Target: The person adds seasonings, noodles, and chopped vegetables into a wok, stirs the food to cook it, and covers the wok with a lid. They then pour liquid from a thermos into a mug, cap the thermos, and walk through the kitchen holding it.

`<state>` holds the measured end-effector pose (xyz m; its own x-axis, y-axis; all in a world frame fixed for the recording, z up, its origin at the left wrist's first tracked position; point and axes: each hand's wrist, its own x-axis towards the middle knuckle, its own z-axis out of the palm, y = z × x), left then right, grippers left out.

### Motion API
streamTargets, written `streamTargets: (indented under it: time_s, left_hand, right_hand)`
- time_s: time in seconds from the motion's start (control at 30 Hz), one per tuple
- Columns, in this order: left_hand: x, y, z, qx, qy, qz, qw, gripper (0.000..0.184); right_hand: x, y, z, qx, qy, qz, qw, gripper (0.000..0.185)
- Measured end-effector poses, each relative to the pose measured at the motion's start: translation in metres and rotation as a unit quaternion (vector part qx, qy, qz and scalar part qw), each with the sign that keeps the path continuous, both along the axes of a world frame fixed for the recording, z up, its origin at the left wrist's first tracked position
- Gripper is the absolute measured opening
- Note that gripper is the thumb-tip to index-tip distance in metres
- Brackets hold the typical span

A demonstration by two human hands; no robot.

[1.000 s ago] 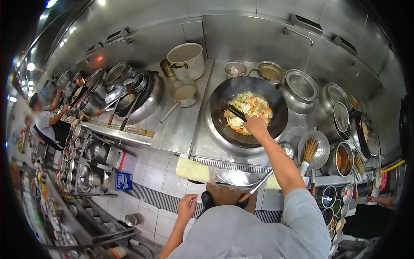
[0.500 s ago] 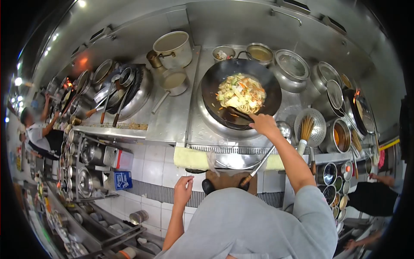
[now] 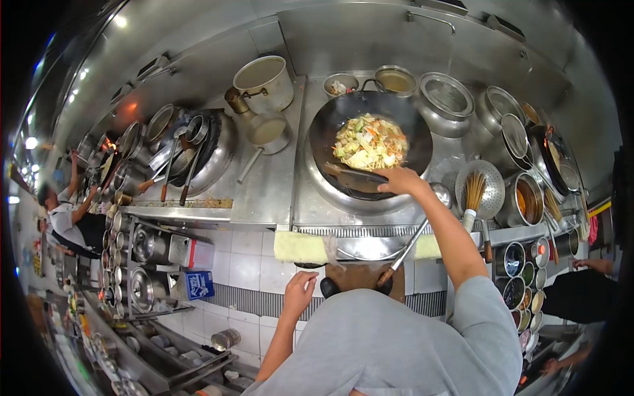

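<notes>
My right hand reaches over the near rim of the black wok and is closed around the dark handle of a spatula. The spatula's broad end lies low in the wok, at the near left side of the food; its exact shape is hard to make out. Noodles with cabbage and carrot strips are heaped in the wok. My left hand hangs in front of the counter, below the yellow cloth, with fingers loosely bent and nothing seen in them.
A ladle leans across the counter edge beside my right forearm. Right of it are a bamboo brush, a perforated skimmer and a pot of orange liquid. A saucepan stands left; a co-worker is farther left.
My right hand has shifted slightly, and the spatula now lies flatter and farther left in the wok. The heap of noodles looks more gathered. My left hand stays low.
</notes>
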<state>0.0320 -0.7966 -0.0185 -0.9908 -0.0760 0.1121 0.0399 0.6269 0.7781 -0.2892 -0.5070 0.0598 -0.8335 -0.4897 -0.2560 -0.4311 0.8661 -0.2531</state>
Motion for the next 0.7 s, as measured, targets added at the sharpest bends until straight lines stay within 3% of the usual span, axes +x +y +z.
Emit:
streamTargets:
  time_s: [0.1, 0.3, 0.4, 0.53, 0.7]
  left_hand:
    - [0.000, 0.001, 0.001, -0.007, 0.006, -0.015, 1.000, 0.012]
    - [0.012, -0.001, -0.003, 0.003, 0.001, 0.020, 1.000, 0.012]
    - [0.008, 0.000, -0.002, -0.003, 0.000, 0.007, 1.000, 0.012]
    - [0.010, -0.007, -0.007, -0.009, 0.007, 0.022, 1.000, 0.012]
    - [0.018, -0.017, -0.014, 0.019, -0.017, 0.063, 0.998, 0.012]
  right_hand:
    - [-0.009, -0.006, 0.011, 0.039, -0.012, -0.024, 0.999, 0.060]
    - [0.008, -0.008, 0.015, -0.036, 0.011, -0.046, 0.998, 0.063]
    - [-0.014, -0.032, -0.008, -0.013, -0.028, -0.046, 0.998, 0.061]
    - [-0.011, -0.021, 0.008, 0.019, -0.007, -0.065, 0.998, 0.061]
    - [0.015, -0.002, 0.021, 0.002, -0.007, -0.002, 1.000, 0.053]
